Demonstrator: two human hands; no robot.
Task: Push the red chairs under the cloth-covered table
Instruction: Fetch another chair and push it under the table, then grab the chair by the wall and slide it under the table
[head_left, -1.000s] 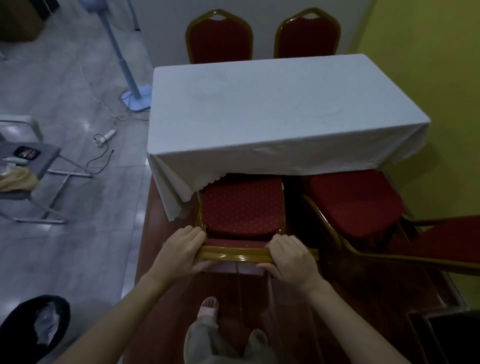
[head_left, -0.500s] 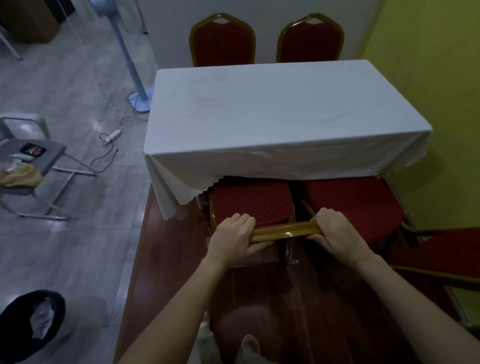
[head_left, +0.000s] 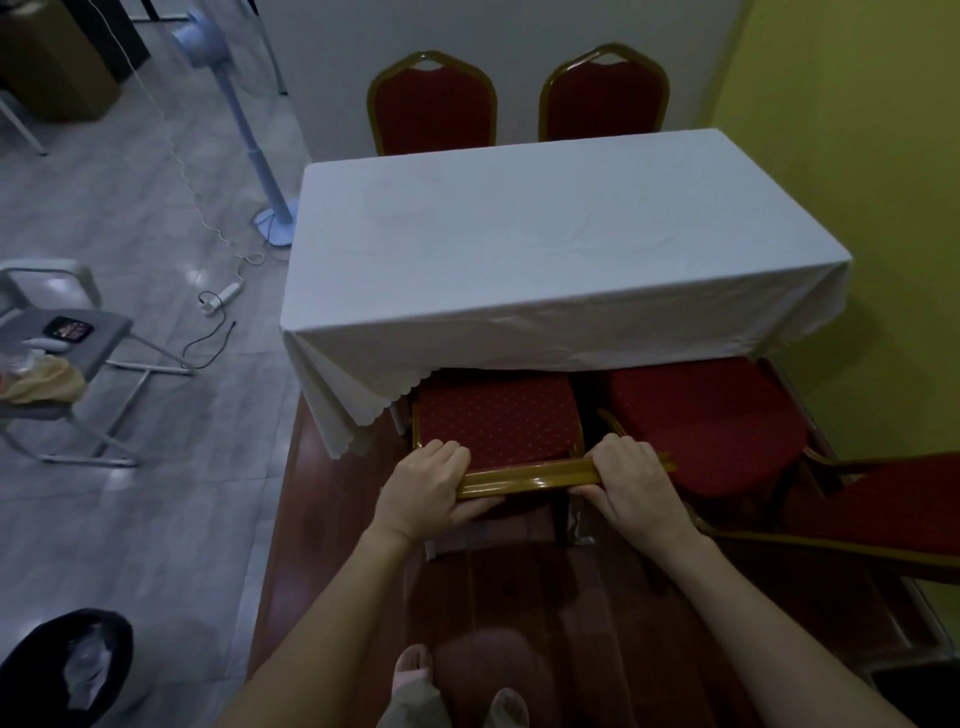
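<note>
Fingers of the left hand (head_left: 427, 488) curl over the gold-painted metal top rail (head_left: 524, 475) of the near red dotted-fabric chair (head_left: 496, 415), thumb under it; fingers of the right hand (head_left: 631, 480) wrap the same rail at its other end, pressed together. Both grips are closed on the rail.

Chair position: seat front lies under the hanging edge of the white cloth-covered rectangular table (head_left: 545, 234); most of the seat is exposed on the brown wooden floor strip (head_left: 519, 597). Judged partway in.

A second red chair with plain seat (head_left: 706, 421) stands just beside it on the right, angled, not yet pushed in. Two more red gold-framed chairs (head_left: 434, 104) stand at the far side.

Risks (judgement):
- Scalloped cloth corner (head_left: 358, 410) hangs beside the seat; the frame could snag it and drag the cloth.
- Uneven push could swing the chair into the angled neighbour.
- Legs may catch a table leg hidden under the cloth.

Writing: none legible. Small dark device (head_left: 67, 328) on the grey folding chair (head_left: 98, 343) shows a screen, unreadable.
</note>
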